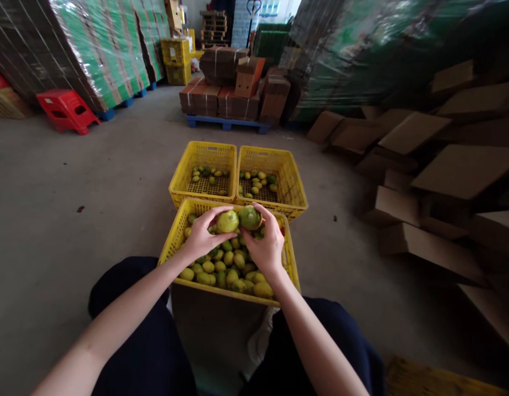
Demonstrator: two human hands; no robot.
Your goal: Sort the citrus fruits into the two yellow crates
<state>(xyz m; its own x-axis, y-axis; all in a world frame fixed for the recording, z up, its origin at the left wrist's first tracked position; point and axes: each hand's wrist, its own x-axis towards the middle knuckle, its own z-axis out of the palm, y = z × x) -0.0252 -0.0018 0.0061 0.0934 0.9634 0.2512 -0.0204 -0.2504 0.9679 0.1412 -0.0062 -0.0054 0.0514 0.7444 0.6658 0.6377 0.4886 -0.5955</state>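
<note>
Over the near yellow crate (pixel 174 234), you have one fruit in each hand, set side by side and touching or nearly so. Your left hand (pixel 202 234) holds a yellowish fruit (pixel 228 221), its fingers curved over the top and its thumb underneath; your right hand (pixel 267 242) grips a greener fruit (pixel 250 218) in much the same way, one end turned towards you. Both sit above the fruit pile (pixel 231 269) that fills much of this crate. Judging by that pose, the step in hand is looking the pair over, perhaps comparing colour or skin. Just beyond stand the far left crate (pixel 180 173) and the far right crate (pixel 290 179), side by side, each with a few fruits on its floor. Any move from here calls for keeping both grips firm but gentle, clearing the rims, and lowering the fruit rather than dropping it.
</note>
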